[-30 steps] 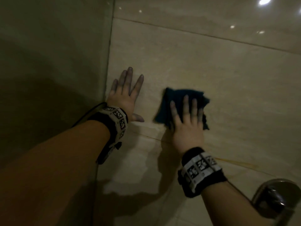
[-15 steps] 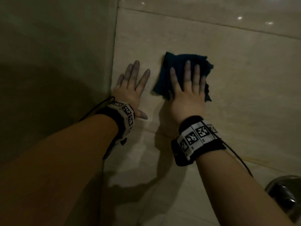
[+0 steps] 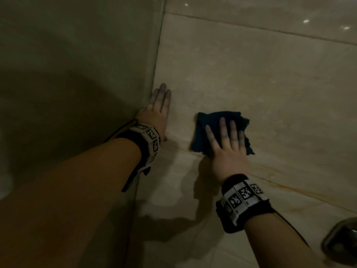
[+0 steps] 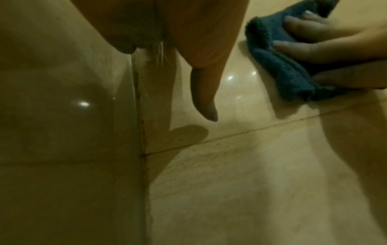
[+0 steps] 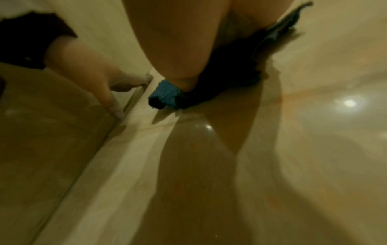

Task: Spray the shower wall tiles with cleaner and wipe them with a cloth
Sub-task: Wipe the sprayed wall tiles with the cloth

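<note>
A dark blue cloth (image 3: 210, 126) lies flat against the beige wall tiles (image 3: 260, 80), just above a grout line. My right hand (image 3: 228, 144) presses it to the wall with straight, spread fingers. In the left wrist view the same cloth (image 4: 280, 69) shows under those fingers (image 4: 310, 48), and in the right wrist view a fold of the cloth (image 5: 166, 95) sticks out below the palm. My left hand (image 3: 157, 109) rests flat on the tile by the wall corner, fingers straight, holding nothing. No spray bottle is in view.
A glass or glossy side panel (image 3: 77, 74) meets the tiled wall at the corner (image 3: 156, 60) on the left. A chrome fitting (image 3: 342, 240) juts from the wall at the lower right. Grout lines cross the tiles.
My right hand slid the cloth up the wall, then down again and to the right. The left hand stayed flat by the corner, its fingers now closer together.
</note>
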A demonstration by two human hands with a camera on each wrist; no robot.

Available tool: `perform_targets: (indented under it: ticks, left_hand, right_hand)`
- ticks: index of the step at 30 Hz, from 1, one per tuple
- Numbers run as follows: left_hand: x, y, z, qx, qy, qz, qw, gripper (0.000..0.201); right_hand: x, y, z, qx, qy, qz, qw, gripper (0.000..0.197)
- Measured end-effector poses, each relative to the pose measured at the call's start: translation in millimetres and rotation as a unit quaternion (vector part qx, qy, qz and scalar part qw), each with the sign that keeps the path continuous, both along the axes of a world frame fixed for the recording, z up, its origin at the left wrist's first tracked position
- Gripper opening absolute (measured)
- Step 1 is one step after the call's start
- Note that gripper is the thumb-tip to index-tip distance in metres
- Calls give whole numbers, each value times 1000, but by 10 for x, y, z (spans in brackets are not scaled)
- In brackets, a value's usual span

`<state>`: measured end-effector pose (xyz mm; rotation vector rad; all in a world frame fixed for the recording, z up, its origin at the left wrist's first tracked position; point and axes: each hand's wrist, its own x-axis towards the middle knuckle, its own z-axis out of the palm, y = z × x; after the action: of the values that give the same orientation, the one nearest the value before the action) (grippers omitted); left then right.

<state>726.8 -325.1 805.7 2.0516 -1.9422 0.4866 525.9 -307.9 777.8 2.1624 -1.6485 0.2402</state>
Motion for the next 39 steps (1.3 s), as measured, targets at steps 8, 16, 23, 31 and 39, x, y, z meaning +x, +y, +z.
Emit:
perform_targets:
  ticks: [8,16,23,31,39]
  left_hand:
    - [-52,13,73,28,-18,34,999,107]
    - [-41,-11,46,19,-28,37,999,92]
    - [-65,65,39,32,-24,30,999,109]
    - [-232,151,58,-3,-13,-9,1000,104]
    - [-231,99,0,38,58,42,997,100]
  right_hand:
    - [428,-139,537,-74,14,45,996,71]
    - [255,-100,207,-47,79,72,993,69]
    - [-267,-17,79,3,116,41,992,69]
    - [-200,-46,841,-99,60,22,993,67]
    - [25,-37,352,-60,81,46,994,66]
